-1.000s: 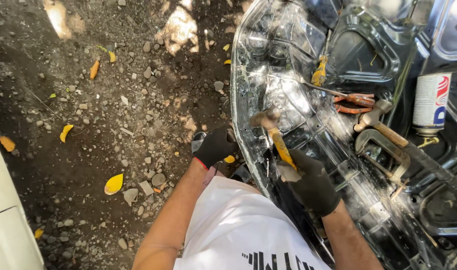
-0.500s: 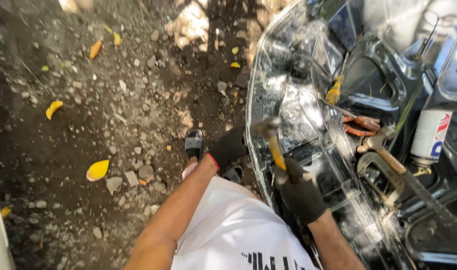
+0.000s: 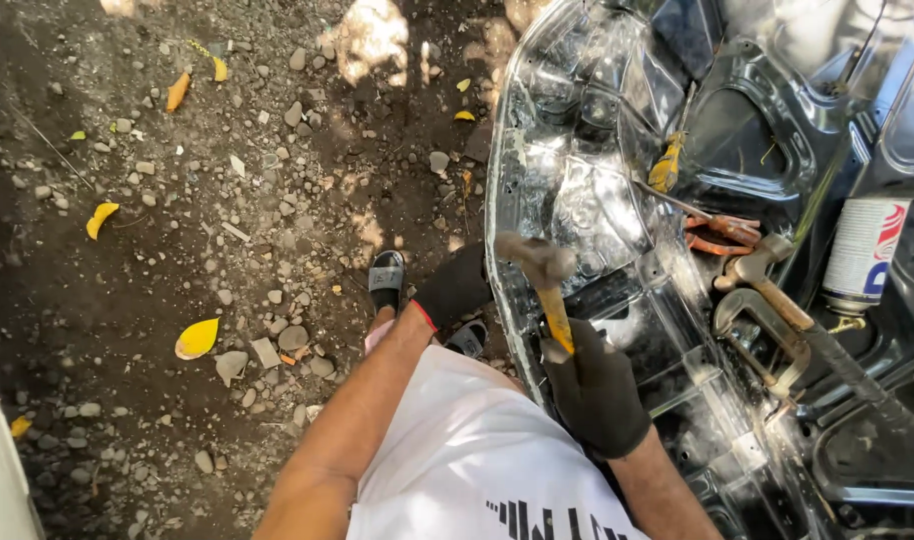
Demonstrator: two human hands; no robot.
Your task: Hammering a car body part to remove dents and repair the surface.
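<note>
The right hand (image 3: 597, 395), in a black work glove, is closed tight around the yellow handle of a rusty steel-headed hammer (image 3: 542, 285), the head raised toward twelve o'clock from the fist and hanging just over the near rim of the bare, shiny sheet-metal car panel (image 3: 617, 210). The left hand (image 3: 455, 288), gloved the same, sits at about ten o'clock from the hammer head, fingers curled against the panel's outer edge; whether it really grips the lip, I cannot tell.

To strike well here I'd judge the blow wants to land flat-faced on the rim, with the bracing fingers kept clear of the head's path.

Out at three o'clock on the panel lie a wooden-handled second hammer (image 3: 767, 290), orange-gripped pliers (image 3: 722, 235) and a curved steel clamp (image 3: 767, 335), with a white spray can (image 3: 865, 255) beyond. A yellow-handled screwdriver (image 3: 667, 165) rests at one o'clock. Gravelly dirt ground (image 3: 227, 200) spreads off to nine o'clock.
</note>
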